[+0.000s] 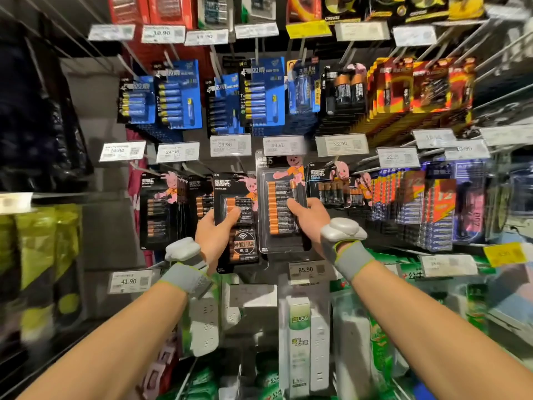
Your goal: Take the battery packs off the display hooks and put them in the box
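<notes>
Two black Duracell battery packs with copper-topped cells are held up in front of the display hooks. My left hand [215, 233] grips the left battery pack [239, 243] along its left edge, thumb across the front. My right hand [308, 219] grips the taller right battery pack [278, 194] at its right edge, thumb on the blister. More black packs [161, 209] hang on hooks to the left and further black packs [331, 186] to the right. No box is in view.
Blue battery packs [178, 96] and red-orange packs [418, 88] hang on the upper hooks. Price tags [230, 145] stick out on the hook ends. White power strips [300, 342] and green packages fill the lower rows. A shelf with yellow-green goods [37, 255] stands at the left.
</notes>
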A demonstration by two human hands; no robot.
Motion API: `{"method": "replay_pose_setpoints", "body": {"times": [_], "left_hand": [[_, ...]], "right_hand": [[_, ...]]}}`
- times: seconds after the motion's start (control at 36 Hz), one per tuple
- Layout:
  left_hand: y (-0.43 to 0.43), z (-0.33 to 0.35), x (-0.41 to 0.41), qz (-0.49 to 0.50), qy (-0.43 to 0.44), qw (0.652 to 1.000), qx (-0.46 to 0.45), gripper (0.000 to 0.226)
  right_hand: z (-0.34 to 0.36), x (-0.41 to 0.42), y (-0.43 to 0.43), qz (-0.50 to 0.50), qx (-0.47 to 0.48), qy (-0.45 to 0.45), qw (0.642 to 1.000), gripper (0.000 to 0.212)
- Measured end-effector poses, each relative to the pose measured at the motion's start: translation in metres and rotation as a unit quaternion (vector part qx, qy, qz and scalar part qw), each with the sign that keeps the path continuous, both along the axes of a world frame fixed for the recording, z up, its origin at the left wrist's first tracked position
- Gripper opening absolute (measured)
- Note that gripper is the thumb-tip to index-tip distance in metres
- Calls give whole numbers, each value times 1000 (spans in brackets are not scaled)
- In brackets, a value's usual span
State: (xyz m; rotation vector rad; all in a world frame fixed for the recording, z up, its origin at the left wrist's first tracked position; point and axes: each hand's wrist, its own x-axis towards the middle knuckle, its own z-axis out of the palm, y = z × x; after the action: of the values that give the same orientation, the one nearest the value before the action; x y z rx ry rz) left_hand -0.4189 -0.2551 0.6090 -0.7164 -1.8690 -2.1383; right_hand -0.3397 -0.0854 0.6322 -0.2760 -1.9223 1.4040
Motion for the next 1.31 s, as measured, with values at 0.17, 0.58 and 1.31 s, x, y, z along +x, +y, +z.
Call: {"method": "replay_pose_setpoints", "body": {"times": [0.17,0.58,1.31], "left_hand": [[-2,4,-8,2,1,1000,10,21],[-4,3,-28,8,12,1000,-16,8],[-3,0,-27,-61,-21,997,49,4]], "right_hand": [[5,-6,3,-25,-10,-4,1000,58],[-4,-17,7,-41,-9,15,999,55],[-14,-8,6,-21,-11,46,999,42]]}}
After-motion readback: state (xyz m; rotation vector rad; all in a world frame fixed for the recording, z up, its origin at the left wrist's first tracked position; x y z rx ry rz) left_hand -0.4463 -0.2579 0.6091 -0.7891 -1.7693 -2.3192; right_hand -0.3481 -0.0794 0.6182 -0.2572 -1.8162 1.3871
